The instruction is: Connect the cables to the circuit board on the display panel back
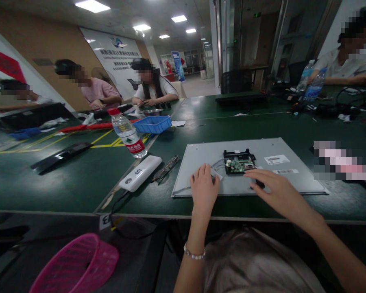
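A flat grey metal panel (198, 154) lies on the table in front of me. A green circuit board (239, 165) in a black frame (232, 155) sits near its middle, with grey cables (218, 163) running out to the left. My left hand (205, 189) rests over the panel's left part, beside the cables and a small white piece (217, 175), its fingers stretched forward. My right hand (276, 191) hovers at the panel's front right, just below the board, fingers extended and thumb apart. A small black piece (259, 184) shows between its thumb and fingers; whether they touch is unclear.
Left of the panel are glasses (166, 169), a white power bank (142, 173), a water bottle (129, 136) and a blue tray (154, 124). A pink basket (105, 258) stands below the table edge. Several people sit around the table.
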A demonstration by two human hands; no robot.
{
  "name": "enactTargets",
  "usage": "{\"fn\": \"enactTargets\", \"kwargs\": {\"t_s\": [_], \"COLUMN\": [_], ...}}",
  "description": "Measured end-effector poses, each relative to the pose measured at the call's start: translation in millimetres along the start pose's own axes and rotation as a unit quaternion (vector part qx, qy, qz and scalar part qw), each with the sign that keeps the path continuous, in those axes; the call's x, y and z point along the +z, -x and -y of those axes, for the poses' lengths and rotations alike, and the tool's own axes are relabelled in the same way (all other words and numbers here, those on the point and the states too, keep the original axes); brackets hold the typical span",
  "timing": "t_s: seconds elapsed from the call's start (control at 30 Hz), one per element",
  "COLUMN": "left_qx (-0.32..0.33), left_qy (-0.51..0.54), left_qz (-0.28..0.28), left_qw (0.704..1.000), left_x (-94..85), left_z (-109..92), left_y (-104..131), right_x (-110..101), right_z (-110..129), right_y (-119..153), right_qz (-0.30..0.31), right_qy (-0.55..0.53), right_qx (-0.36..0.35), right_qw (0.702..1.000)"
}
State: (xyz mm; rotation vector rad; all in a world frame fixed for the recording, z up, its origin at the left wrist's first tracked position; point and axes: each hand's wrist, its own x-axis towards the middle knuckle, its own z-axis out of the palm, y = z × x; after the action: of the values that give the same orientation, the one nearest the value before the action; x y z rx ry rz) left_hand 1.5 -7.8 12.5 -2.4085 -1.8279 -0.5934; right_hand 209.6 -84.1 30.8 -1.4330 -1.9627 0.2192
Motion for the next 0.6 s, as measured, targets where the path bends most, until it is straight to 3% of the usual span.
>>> {"fn": "enactTargets", "kwargs": {"t_s": [0.13,0.27,0.4,0.6], "left_qx": [0.0,0.065,0.138,0.18], "left_qy": [0.003,0.009,-0.019,-0.103], "left_qz": [-0.037,-0.046,0.017,0.077], "left_qw": [0.999,0.997,0.99,0.975], "left_x": [-6.6,-15.8,-22.1,-25.4], "left_z": [-3,-9,-12,-9], "left_y": [-2,-3,-3,-7], "right_x": [-38,-42,-30,-22], "right_z": [-52,-90,-100,-103], "right_y": [-20,-39,-51,-53], "right_qz": [0.031,0.097,0.16,0.166], "right_qy": [0.038,0.043,0.018,-0.007], "right_qx": [0.07,0.083,0.085,0.105], "right_qw": [0.996,0.991,0.983,0.981]}}
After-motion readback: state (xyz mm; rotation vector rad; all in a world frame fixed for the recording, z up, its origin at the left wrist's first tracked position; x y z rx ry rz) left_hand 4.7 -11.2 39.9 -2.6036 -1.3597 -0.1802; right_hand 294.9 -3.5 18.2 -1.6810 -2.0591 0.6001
